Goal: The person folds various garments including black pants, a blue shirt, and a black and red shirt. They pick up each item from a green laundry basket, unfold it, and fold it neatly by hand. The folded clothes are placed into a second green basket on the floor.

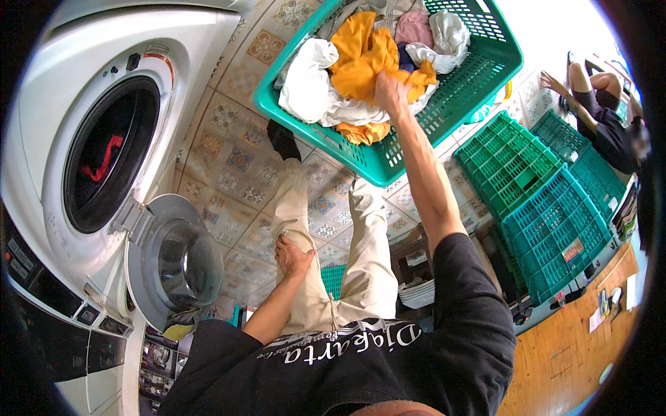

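My right hand [393, 93] is down among the clothes in a green plastic laundry basket [317, 140], on a bunched orange cloth [359, 78]. The hand is slightly blurred and its fingertips are hidden, so its grip cannot be told. Around the orange cloth lie white cloths [307, 80], a pink cloth [414, 28] and a dark blue piece. Another orange cloth [364, 133] shows at the basket's near side. My left hand [294, 257] rests on my left knee, over the beige trousers, fingers spread and holding nothing.
A front-loading washing machine [31, 125] stands at the left, its round door [184, 265] open and a red item [104, 158] in the drum. Stacked green baskets [510, 161] and a blue-green basket [556, 229] are at the right, beside a wooden surface [562, 359]. Another person [598, 114] sits beyond.
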The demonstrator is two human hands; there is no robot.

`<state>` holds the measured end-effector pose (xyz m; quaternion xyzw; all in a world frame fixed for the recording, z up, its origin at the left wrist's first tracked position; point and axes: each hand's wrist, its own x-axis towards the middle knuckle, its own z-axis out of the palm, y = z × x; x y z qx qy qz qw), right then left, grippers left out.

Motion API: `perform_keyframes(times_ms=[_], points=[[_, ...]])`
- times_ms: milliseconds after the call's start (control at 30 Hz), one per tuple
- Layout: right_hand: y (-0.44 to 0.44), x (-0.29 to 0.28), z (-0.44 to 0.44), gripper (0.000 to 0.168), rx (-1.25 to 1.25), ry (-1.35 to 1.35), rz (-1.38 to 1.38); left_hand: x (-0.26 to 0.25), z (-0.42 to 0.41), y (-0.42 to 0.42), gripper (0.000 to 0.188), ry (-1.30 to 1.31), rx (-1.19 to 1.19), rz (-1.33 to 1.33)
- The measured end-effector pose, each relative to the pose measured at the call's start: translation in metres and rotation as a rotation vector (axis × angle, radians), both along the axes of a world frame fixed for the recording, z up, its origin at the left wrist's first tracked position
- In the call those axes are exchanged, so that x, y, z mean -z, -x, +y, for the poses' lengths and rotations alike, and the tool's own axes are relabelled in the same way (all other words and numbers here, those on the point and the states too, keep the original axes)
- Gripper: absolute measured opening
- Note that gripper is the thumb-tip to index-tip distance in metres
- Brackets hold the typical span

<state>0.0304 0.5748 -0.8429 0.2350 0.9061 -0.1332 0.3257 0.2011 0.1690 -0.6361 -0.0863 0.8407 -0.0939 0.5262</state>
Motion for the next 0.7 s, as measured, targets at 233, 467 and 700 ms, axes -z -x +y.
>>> perform_keyframes(times_ms=[233, 467, 700], points=[[-0.082, -0.065, -0.046, 0.033, -0.081, 0.548, 0.035, 0.008, 0.002, -0.006, 0.094, 0.024, 0.005, -0.036], [-0.031, -0.076, -0.010, 0.035, 0.213, 0.153, 0.028, 0.004, 0.009, 0.001, 0.096, 0.045, 0.015, -0.043], [-0.019, 0.040, 0.071, 0.043, 0.394, -0.116, 0.258, 0.005, 0.000, 0.004, 0.094, 0.019, 0.037, -0.027]])
